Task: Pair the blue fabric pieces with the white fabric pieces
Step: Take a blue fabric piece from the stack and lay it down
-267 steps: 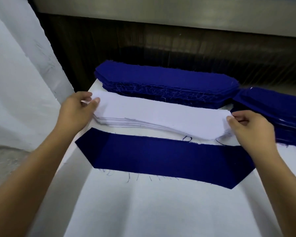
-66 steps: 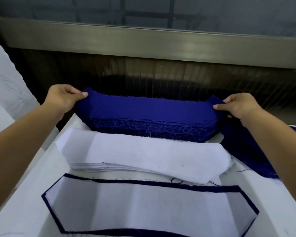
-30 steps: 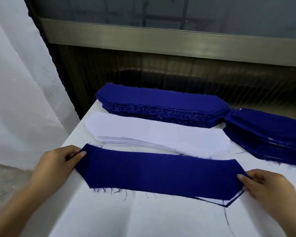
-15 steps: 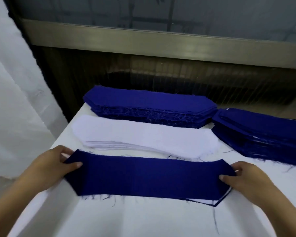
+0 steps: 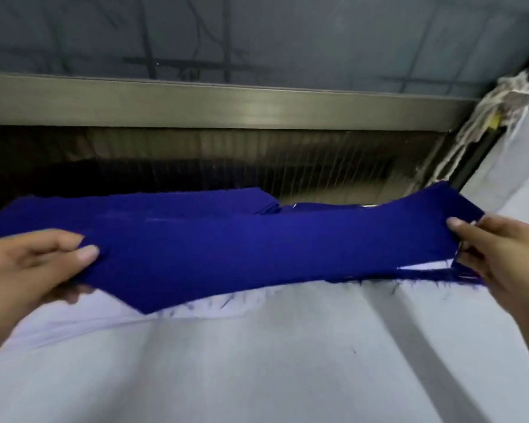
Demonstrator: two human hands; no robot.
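Note:
A long blue fabric piece (image 5: 242, 254) with pointed ends hangs lifted above the white table (image 5: 257, 361). My left hand (image 5: 40, 264) pinches its left end and my right hand (image 5: 501, 254) pinches its right end. A white fabric piece (image 5: 422, 267) shows under the blue one near my right hand, with another blue edge below it. Part of the white stack (image 5: 196, 309) peeks out below the lifted piece. The blue stacks behind are mostly hidden; a bit of one (image 5: 248, 198) shows over the top edge.
A metal rail (image 5: 226, 105) and a dark ribbed panel (image 5: 287, 160) run along the back of the table. White sheeting (image 5: 513, 178) and a bundle of white threads (image 5: 486, 111) stand at the far right.
Both hands have lifted the paired blue and white pieces off the table and carried them up and to the right. The view has swung right.

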